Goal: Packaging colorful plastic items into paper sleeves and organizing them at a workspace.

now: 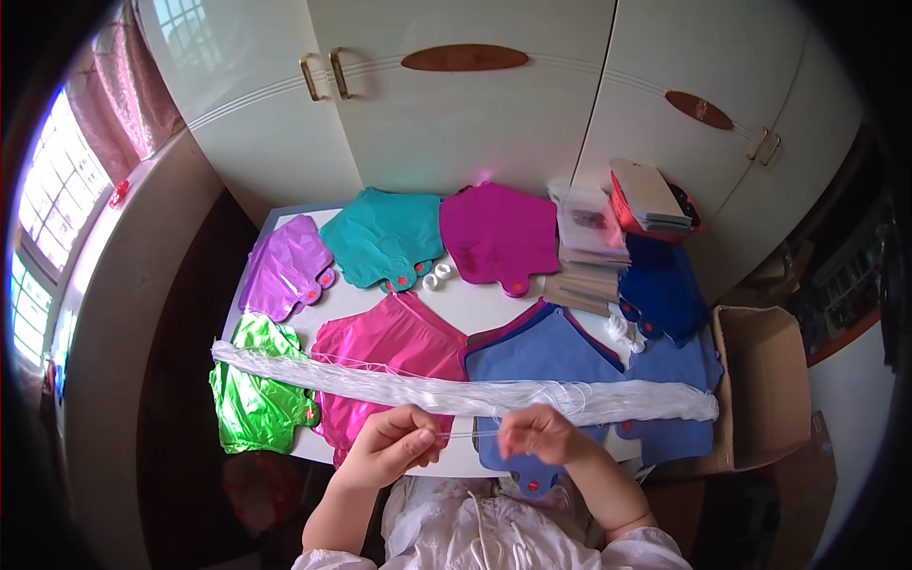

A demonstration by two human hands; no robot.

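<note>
My left hand [391, 444] and my right hand [538, 434] are at the table's near edge, each pinching one end of a thin white string [467, 434] stretched between them. Just beyond them a long bundle of white strings [380, 383] lies across the table from left to right. It rests on flat foil balloons: a green one [255, 394], a pink one [399, 342] and a light blue stack [551, 356]. My right hand is over the light blue stack, close to the bundle.
Further back lie purple [285, 266], teal [385, 236], magenta [499, 233] and dark blue [663, 285] foil balloons, two small white rings [437, 275], a stack of packets [591, 252] and a red tray with cards [651, 199]. A cardboard box [765, 389] stands right. White cupboards [475, 104] rise behind.
</note>
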